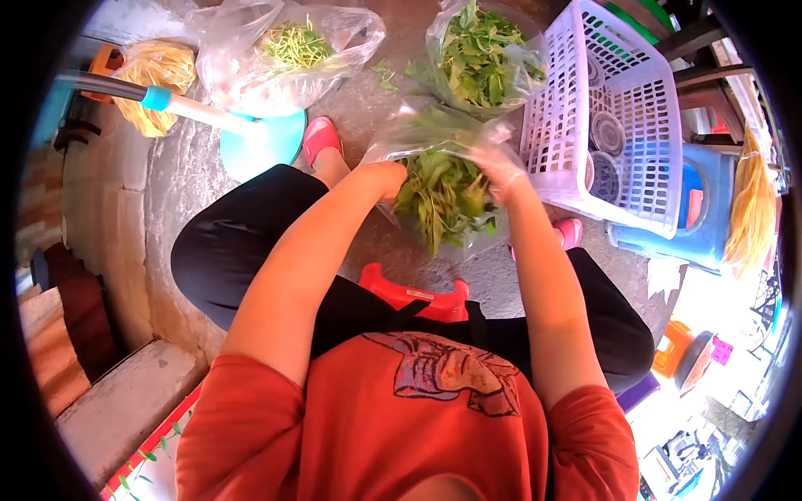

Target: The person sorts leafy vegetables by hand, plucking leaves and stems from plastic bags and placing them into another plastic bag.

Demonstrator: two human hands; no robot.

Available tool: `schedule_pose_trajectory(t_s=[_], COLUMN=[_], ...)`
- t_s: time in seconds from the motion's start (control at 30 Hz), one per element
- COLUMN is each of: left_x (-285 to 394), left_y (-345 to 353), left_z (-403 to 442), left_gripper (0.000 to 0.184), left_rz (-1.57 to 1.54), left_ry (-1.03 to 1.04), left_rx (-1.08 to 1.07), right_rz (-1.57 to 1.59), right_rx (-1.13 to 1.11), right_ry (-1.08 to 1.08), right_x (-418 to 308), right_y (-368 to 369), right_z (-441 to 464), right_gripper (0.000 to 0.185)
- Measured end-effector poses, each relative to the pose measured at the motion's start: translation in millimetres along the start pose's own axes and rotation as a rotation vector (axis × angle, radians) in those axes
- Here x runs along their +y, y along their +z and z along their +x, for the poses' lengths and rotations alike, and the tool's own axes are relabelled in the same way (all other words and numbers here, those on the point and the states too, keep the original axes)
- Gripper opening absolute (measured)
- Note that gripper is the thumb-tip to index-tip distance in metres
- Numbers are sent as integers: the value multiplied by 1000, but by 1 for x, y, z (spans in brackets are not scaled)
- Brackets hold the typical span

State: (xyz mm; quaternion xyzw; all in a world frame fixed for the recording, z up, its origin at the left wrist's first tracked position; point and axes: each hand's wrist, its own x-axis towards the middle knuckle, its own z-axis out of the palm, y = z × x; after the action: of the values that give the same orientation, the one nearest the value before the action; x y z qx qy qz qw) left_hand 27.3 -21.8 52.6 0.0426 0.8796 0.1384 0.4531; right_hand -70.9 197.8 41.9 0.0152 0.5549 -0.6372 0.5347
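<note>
Between my knees, a clear plastic bag (418, 134) holds a bunch of leafy green stems (447, 196). My left hand (387, 179) is closed at the bag's left side, its fingers curled beside the leaves. On the other side my right hand (503, 175) grips the plastic, partly veiled by the film. The stems hang toward me out of the bag's near side. Just beyond, a second clear bag of leafy greens (480, 63) stands on the ground. Another plastic bag (242, 71), farther left, has thin pale-green stems (296, 44) on it.
A white perforated basket (555, 108) lies tipped at the right, with round containers visible through it, beside a blue plastic stool (710, 217). A red stool (418, 296) is under me. At left are a turquoise dustpan-like item (267, 146) with a pole and yellow plastic bags (159, 83).
</note>
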Motion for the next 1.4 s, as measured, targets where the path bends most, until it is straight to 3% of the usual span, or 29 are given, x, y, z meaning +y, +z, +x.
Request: schedule_pose_trajectory(t_s=[0.03,0.1,0.17,0.2,0.27,0.37,0.43,0.5,0.57,0.67,0.7,0.8,0.83,0.97,1.13,1.23,1.33,1.4], left_x=[3,0,-14,-15,-13,2,29,47,47,39,46,49,54,66,74,87,94,97], left_y=[-1,4,25,29,38,49,39,32,40,39,24,7,2,-1,4,-3,-8,-10], left_z=[-3,2,24,28,38,49,32,27,42,57,31,-15,-29,-58,-70,-75,-79,-81], left_gripper=[38,43,48,49,51,49,47,46,39,33,24,20,19,16,10,10,10,9], left_rz=[-35,-228,-554,-572,-612,-623,-580,-348,-187,-687,-924,-1519,-1618,-1908,-2096,-2132,-2144,-2137], left_ry=[15,12,-35,-5,57,114,136,53,-13,-6,-40,169,232,440,458,419,429,451], left_rx=[17,84,188,257,396,566,650,629,603,518,457,307,317,277,212,297,340,357], right_rz=[-244,374,223,145,-419,-1131,-1477,-1628,-1538,-1342,-1335,-943,-813,-590,-590,-576,-643,-412], right_rx=[512,155,307,387,495,659,647,470,195,-28,-5,-93,-34,86,206,299,544,621], right_ry=[91,-259,-315,-334,-405,-341,-484,-373,-116,-56,-169,-91,43,-2,-294,-405,-869,-788], right_x=[-18,13,22,20,22,7,9,6,-8,-32,-31,-63,-72,-76,-73,-61,-44,-37], right_y=[31,12,3,6,11,28,30,34,32,34,27,31,36,37,49,58,64,76], right_z=[-15,-8,-1,-3,-19,-40,-42,-40,-37,-53,-56,-89,-98,-116,-140,-145,-134,-137], right_gripper=[51,51,54,56,61,53,55,56,56,56,50,43,34,24,20,18,17,18])
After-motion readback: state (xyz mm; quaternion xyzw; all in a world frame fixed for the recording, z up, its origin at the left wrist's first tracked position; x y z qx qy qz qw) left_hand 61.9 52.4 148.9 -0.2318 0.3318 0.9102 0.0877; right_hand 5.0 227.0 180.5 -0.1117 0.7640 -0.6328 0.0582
